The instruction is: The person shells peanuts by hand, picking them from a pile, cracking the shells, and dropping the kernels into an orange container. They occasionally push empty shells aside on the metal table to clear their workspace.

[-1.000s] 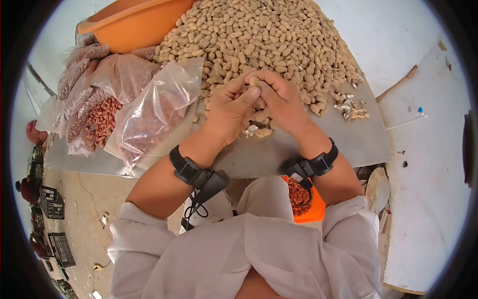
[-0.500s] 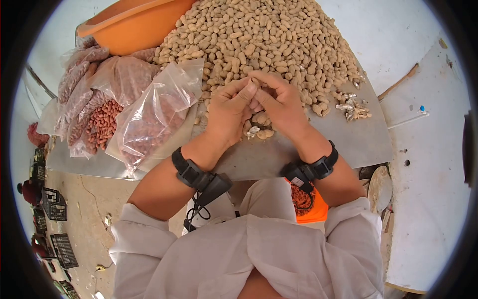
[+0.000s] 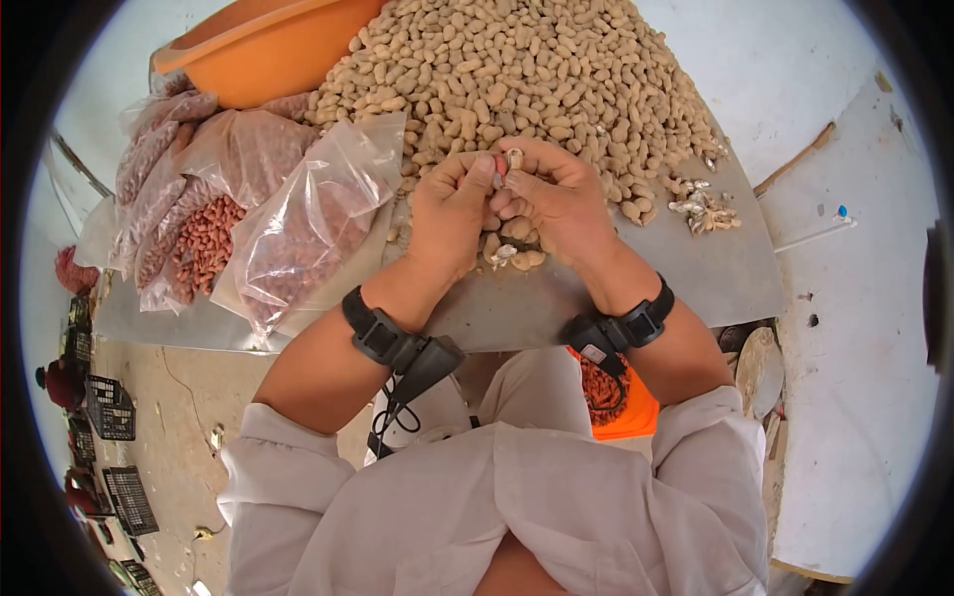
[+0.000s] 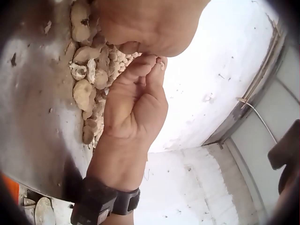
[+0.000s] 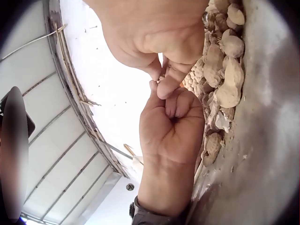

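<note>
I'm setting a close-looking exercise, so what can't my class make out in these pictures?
Lower part of held peanut: head view, covered by right hand.
Rest of left hand: left wrist view, cut by top edge.
Top of orange basin: head view, cut by top edge.
Orange container: head view, partly hidden by table and wrist camera.
Inside of black crate: head view, too small.

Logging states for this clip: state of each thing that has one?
Tan-shelled peanut, split open, red kernel showing
Left hand, gripping the peanut
Right hand, gripping the peanut
Tan peanut pile, heaped
Front clear plastic bag, lying, partly filled
Pale shell pieces, broken
</note>
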Tool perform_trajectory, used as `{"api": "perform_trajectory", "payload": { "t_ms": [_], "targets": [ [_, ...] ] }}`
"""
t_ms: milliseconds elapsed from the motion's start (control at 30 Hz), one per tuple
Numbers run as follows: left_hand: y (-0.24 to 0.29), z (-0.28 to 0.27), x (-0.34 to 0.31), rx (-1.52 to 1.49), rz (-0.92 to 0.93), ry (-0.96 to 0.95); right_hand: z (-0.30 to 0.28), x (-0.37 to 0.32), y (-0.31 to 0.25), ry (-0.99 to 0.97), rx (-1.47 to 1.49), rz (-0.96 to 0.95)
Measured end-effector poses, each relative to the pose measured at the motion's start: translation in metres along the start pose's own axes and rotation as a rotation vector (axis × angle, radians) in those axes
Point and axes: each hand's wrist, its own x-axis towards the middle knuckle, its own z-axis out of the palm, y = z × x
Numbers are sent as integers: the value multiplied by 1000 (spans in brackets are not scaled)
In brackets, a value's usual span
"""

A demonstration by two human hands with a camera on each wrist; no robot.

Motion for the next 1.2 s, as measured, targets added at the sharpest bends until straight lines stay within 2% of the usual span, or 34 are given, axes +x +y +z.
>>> {"api": "perform_trajectory", "payload": {
  "t_ms": [100, 200, 300, 500, 600, 633, 733, 833, 900, 933, 1000, 1067, 1133, 1200],
  "targets": [
    [10, 3, -2, -62, -61, -24, 3, 1, -1, 55, -187, -75],
    [11, -4, 1, -181, -175, -27, 1, 2, 0, 51, -478, -293],
    [7, -11, 7, -325, -303, 37, 2, 4, -7, -43, -982, -707],
    [10, -9, 5, -387, -389, 63, 3, 5, -4, -80, -888, -679],
    [11, -8, 5, -293, -377, 43, 6, -1, -12, -47, -811, -484],
    [12, -8, 5, -249, -372, 36, 5, 0, -11, -18, -828, -514],
    [13, -5, -1, -80, -313, -139, 2, 2, -8, 31, -832, -551],
    [15, -6, -4, -163, -329, -252, -3, -2, -13, 42, -722, -449],
    [15, -3, -5, -177, -307, -181, -10, -5, -27, 124, -626, -331],
    [15, -2, -5, -184, -294, -144, -21, -3, -30, 204, -678, -414],
    [15, -6, -2, -175, -272, -139, -53, -9, -47, 375, -982, -457],
    [14, -7, -2, -169, -254, -128, -97, -12, -61, 461, -1245, -536],
    [14, -4, -2, -165, -242, -117, -142, -23, -73, 541, -1590, -352],
    [12, -3, -2, -157, -232, -144, -159, -32, -80, 526, -1816, -317]
  ]
}}
